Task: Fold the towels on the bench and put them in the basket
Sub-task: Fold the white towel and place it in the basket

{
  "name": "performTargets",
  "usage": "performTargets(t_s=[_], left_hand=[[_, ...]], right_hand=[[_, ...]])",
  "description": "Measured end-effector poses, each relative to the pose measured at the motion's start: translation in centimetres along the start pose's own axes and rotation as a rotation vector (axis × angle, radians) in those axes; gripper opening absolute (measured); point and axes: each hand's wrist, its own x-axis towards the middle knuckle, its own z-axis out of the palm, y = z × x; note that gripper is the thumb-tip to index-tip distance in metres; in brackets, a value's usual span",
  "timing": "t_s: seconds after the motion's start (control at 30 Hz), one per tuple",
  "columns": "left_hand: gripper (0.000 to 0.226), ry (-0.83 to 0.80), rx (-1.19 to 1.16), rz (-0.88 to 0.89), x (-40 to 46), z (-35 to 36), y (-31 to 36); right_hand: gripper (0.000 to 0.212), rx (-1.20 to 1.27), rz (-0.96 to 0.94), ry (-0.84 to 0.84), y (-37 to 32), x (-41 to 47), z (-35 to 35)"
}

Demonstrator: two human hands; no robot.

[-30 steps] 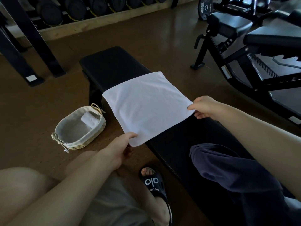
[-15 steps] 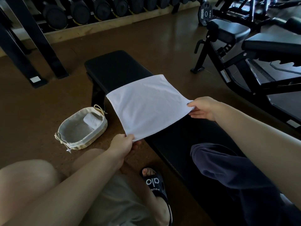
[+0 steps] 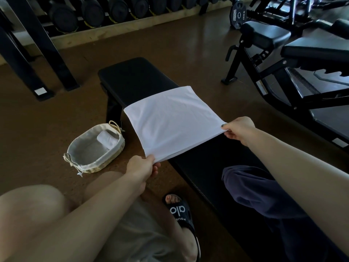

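Note:
A white towel (image 3: pixel 173 121) lies spread across the black bench (image 3: pixel 136 76), its near edge lifted off the pad. My left hand (image 3: pixel 140 166) pinches the towel's near left corner. The near right corner is pinched by my right hand (image 3: pixel 238 129). On the floor to the left of the bench stands a woven basket (image 3: pixel 94 150) with a grey liner. A small folded white towel (image 3: pixel 106 138) lies inside it at the far end.
A dark blue cloth (image 3: pixel 260 195) lies on the bench near me. My bare knees and a black sandal (image 3: pixel 181 212) are below. A dumbbell rack (image 3: pixel 113 14) runs along the back. An exercise machine (image 3: pixel 283 59) stands at the right.
Both hands have lifted the towel's near corners off the bench and drawn the near edge taut. The towel's near edge now hangs raised between them.

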Motion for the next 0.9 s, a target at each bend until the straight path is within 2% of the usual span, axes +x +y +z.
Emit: performTargets(t_s=[0.2,0.3,0.4,0.47,0.53,0.6,0.67,0.7,0.73,0.8,0.9], left_hand=[[0.023,0.070,0.001,-0.018,-0.1,0.3,-0.1],[0.023,0.079,0.038,-0.023,-0.1,0.5,-0.3],[0.021,0.084,0.120,-0.003,0.1,0.7,-0.8],[0.022,0.077,0.215,0.017,0.6,0.7,-0.9],[0.031,0.057,0.417,0.077,0.8,0.3,-0.3],[0.031,0.062,0.647,0.213,0.6,-0.1,0.8],[0.029,0.131,0.883,0.469,0.3,-0.4,2.2],[0.032,0.160,1.002,0.619,0.2,-0.4,2.9],[0.038,0.161,1.107,0.745,0.3,-0.1,3.5],[0.051,0.116,1.280,0.882,1.0,0.9,4.6],[0.057,-0.002,1.393,0.893,2.8,2.5,5.3]], right_hand=[[0.016,-0.034,-0.017,0.086,0.1,-0.1,0.1],[0.012,-0.223,-0.089,0.106,0.0,-0.3,0.2],[0.018,-0.408,-0.179,0.103,0.0,-0.3,0.3],[0.019,-0.490,-0.214,0.090,-0.2,0.0,0.4],[0.012,-0.571,-0.204,0.066,-0.7,0.0,0.4],[0.023,-0.722,-0.212,0.068,-1.3,-0.7,0.9],[0.040,-0.986,-0.422,0.225,-1.7,-1.4,2.1],[0.042,-1.065,-0.602,0.290,-1.8,-1.7,3.0],[0.043,-1.073,-0.781,0.285,-1.9,-1.9,4.2],[0.047,-1.015,-1.007,0.078,-2.5,-2.4,7.0],[0.051,-1.041,-1.137,-0.200,-3.1,-2.6,11.0]])
